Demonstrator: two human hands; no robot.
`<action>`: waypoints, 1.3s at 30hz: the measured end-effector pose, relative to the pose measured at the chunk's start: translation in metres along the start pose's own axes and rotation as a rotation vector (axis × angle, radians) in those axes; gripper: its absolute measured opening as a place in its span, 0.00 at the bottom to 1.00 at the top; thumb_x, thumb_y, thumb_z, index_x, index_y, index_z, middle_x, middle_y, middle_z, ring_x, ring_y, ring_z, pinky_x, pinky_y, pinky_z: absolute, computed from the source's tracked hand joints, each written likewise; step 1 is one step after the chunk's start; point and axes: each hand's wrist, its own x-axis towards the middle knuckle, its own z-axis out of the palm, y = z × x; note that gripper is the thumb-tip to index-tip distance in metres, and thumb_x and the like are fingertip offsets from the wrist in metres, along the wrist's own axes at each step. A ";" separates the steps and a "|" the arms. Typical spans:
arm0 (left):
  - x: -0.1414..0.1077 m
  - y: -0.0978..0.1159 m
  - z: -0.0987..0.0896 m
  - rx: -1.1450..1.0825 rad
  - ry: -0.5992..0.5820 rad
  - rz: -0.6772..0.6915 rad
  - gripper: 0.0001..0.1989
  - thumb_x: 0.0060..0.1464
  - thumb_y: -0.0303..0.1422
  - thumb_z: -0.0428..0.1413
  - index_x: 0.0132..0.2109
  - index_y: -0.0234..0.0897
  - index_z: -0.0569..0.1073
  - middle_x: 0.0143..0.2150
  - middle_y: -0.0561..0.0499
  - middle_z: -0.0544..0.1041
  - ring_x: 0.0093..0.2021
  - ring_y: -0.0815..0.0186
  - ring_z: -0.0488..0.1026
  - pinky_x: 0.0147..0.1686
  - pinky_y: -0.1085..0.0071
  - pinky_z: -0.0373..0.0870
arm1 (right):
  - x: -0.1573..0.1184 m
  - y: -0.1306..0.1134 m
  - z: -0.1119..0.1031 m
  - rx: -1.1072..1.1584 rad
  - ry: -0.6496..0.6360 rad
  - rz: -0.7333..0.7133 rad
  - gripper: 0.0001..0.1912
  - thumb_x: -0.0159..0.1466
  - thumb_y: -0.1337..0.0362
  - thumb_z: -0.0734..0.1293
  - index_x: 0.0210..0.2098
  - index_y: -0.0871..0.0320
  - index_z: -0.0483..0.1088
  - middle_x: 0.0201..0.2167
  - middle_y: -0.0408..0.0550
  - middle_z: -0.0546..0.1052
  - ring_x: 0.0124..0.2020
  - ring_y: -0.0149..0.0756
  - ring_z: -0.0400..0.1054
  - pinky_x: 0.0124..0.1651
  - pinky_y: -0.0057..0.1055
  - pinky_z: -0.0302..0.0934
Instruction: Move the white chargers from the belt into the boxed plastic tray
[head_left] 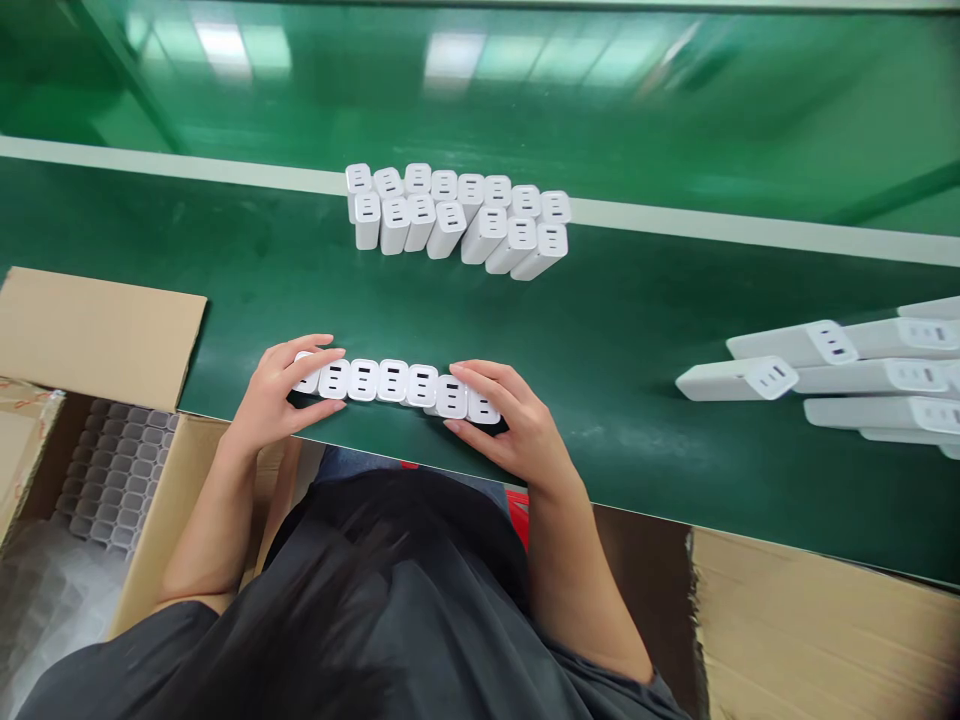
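Observation:
Near the front edge of the green bench, several white USB chargers (393,381) stand side by side in one row, their port ends facing up. My left hand (274,394) is closed around the left end of this row, fingers on the far side and thumb on the near side. At the opposite end my right hand (520,418) grips the last chargers in the same way, partly hiding them. The middle chargers show between both hands. Farther back, more white chargers (448,230) stand upright in two uneven rows.
At the right, another group of white chargers (829,342) stands on the green bench (622,400). A cardboard sheet (97,330) overlaps the bench's left side. Below it, an open carton (161,500) holds a gridded tray (116,475). More cardboard (817,620) lies at lower right.

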 end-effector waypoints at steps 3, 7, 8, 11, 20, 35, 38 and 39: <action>-0.001 0.000 0.000 -0.008 -0.002 0.002 0.25 0.58 0.39 0.63 0.60 0.44 0.69 0.62 0.46 0.69 0.60 0.59 0.68 0.59 0.61 0.62 | -0.001 0.001 0.000 -0.006 0.000 0.006 0.29 0.65 0.66 0.71 0.64 0.51 0.63 0.54 0.53 0.70 0.53 0.41 0.68 0.56 0.37 0.66; -0.001 0.000 0.000 0.007 0.005 0.004 0.24 0.59 0.40 0.62 0.60 0.44 0.69 0.61 0.46 0.70 0.60 0.59 0.69 0.59 0.61 0.63 | -0.001 0.001 0.000 -0.007 0.004 -0.005 0.29 0.66 0.66 0.71 0.64 0.52 0.63 0.54 0.53 0.70 0.53 0.41 0.68 0.56 0.38 0.66; -0.001 -0.001 0.001 0.010 0.004 0.002 0.24 0.58 0.40 0.62 0.60 0.44 0.69 0.61 0.46 0.70 0.60 0.59 0.69 0.59 0.61 0.63 | -0.001 0.001 0.000 -0.005 0.004 -0.005 0.29 0.66 0.66 0.71 0.64 0.52 0.63 0.54 0.53 0.70 0.53 0.41 0.68 0.56 0.38 0.66; -0.001 -0.001 0.001 0.007 0.000 -0.003 0.24 0.58 0.40 0.62 0.60 0.44 0.69 0.61 0.47 0.71 0.60 0.59 0.69 0.59 0.61 0.63 | 0.000 0.001 0.000 -0.003 0.001 0.001 0.28 0.66 0.65 0.70 0.64 0.51 0.63 0.54 0.53 0.70 0.53 0.42 0.68 0.55 0.39 0.67; -0.001 -0.003 0.000 0.005 0.003 0.004 0.25 0.58 0.38 0.63 0.61 0.47 0.68 0.60 0.47 0.71 0.59 0.59 0.70 0.59 0.59 0.64 | 0.002 -0.002 -0.001 0.014 0.007 0.013 0.28 0.67 0.64 0.70 0.64 0.51 0.63 0.54 0.54 0.70 0.53 0.43 0.69 0.55 0.40 0.67; -0.001 -0.010 -0.007 -0.072 0.020 0.040 0.25 0.54 0.38 0.65 0.58 0.46 0.70 0.65 0.45 0.64 0.63 0.55 0.66 0.61 0.54 0.66 | 0.000 0.000 0.001 0.006 -0.029 0.056 0.25 0.69 0.56 0.66 0.64 0.53 0.63 0.56 0.56 0.70 0.56 0.43 0.67 0.57 0.42 0.66; -0.004 -0.006 -0.020 -0.070 0.039 0.101 0.26 0.52 0.37 0.66 0.57 0.49 0.71 0.68 0.46 0.61 0.67 0.50 0.59 0.65 0.45 0.60 | 0.000 0.000 -0.001 -0.012 0.048 -0.004 0.30 0.67 0.52 0.68 0.65 0.54 0.62 0.57 0.57 0.68 0.57 0.44 0.65 0.56 0.42 0.66; -0.004 0.000 -0.026 -0.063 0.044 0.115 0.27 0.52 0.37 0.66 0.58 0.51 0.70 0.68 0.48 0.60 0.68 0.48 0.58 0.66 0.43 0.58 | 0.000 -0.002 -0.004 -0.038 0.112 -0.033 0.30 0.67 0.51 0.69 0.65 0.54 0.63 0.57 0.57 0.69 0.57 0.45 0.65 0.57 0.43 0.65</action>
